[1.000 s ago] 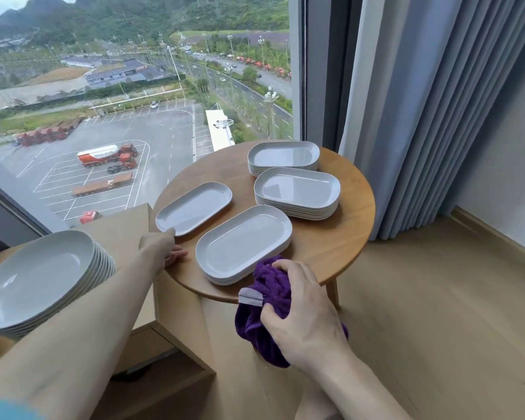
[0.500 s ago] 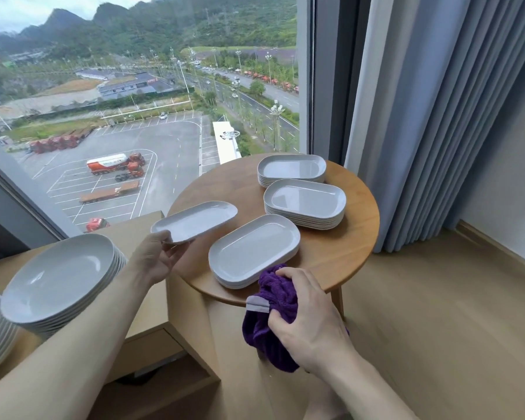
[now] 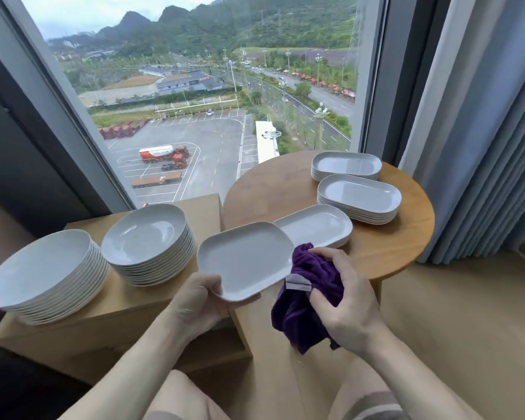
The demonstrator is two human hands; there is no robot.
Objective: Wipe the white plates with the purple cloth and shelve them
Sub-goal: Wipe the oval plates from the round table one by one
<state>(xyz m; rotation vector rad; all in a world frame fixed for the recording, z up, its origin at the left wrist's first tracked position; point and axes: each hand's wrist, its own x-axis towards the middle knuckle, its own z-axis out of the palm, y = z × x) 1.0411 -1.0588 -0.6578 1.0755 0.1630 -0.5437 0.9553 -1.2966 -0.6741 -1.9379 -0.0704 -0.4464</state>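
Note:
My left hand (image 3: 198,307) grips the near edge of a white oblong plate (image 3: 243,259), held in the air in front of me. My right hand (image 3: 344,301) holds the bunched purple cloth (image 3: 303,310) against the plate's right edge. On the round wooden table (image 3: 285,183) lie a low stack of oblong plates (image 3: 319,227) just behind the held one, and two taller stacks: the middle stack (image 3: 359,197) and the far stack (image 3: 346,165).
Two stacks of round white plates, the left stack (image 3: 43,274) and the right stack (image 3: 147,242), stand on a low wooden cabinet (image 3: 206,209) to the left. A big window is behind, grey curtains (image 3: 482,131) hang at the right, and my knees show at the bottom.
My left hand has lifted the oblong plate off the table and brought it toward me. The cloth in my right hand now meets the plate's right edge. The view has shifted left.

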